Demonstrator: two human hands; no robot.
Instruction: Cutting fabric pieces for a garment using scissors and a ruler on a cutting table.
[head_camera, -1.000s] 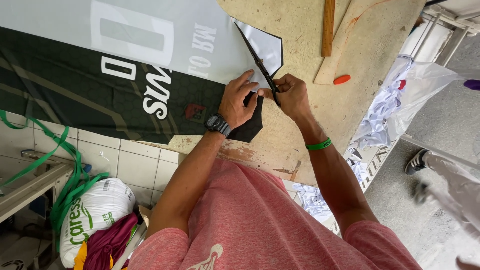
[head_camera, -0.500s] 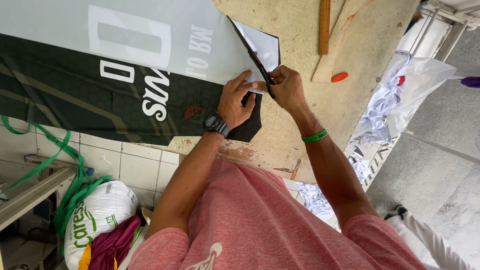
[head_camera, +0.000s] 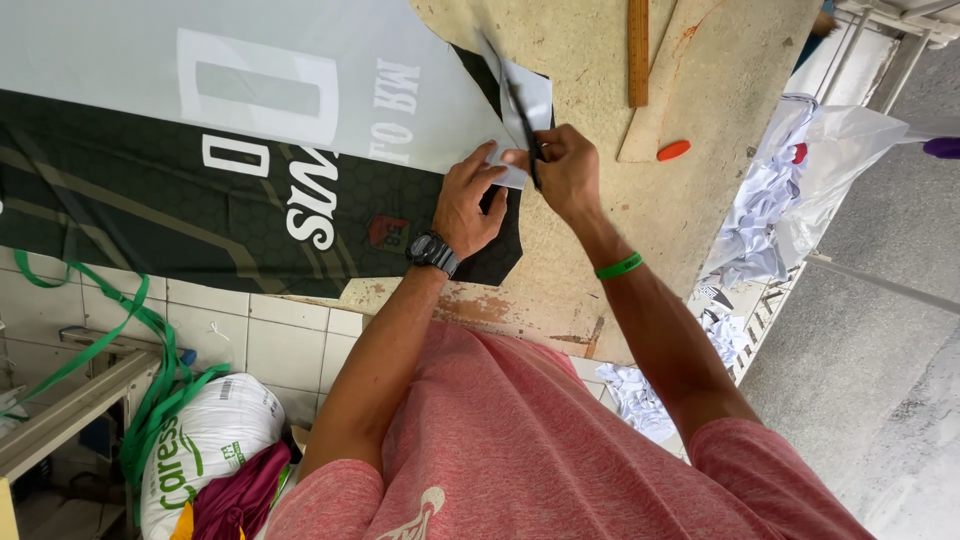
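Worktable: worn wooden table (head_camera: 700, 130), printed fabric sheet (head_camera: 250, 150) spread on it.
Left hand (head_camera: 468, 205): I see it pressing the fabric flat.
Right hand (head_camera: 565, 170): gripping scissors (head_camera: 522, 125).
Progress: my guess, cut partly made, more edge left.

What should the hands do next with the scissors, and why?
Probably one more short snip forward. The right hand has the scissors already in the printed fabric, with uncut fabric beyond the blades. The left hand presses the fabric flat beside the blades, so it looks steady enough to cut, with the fingers off the cutting line.
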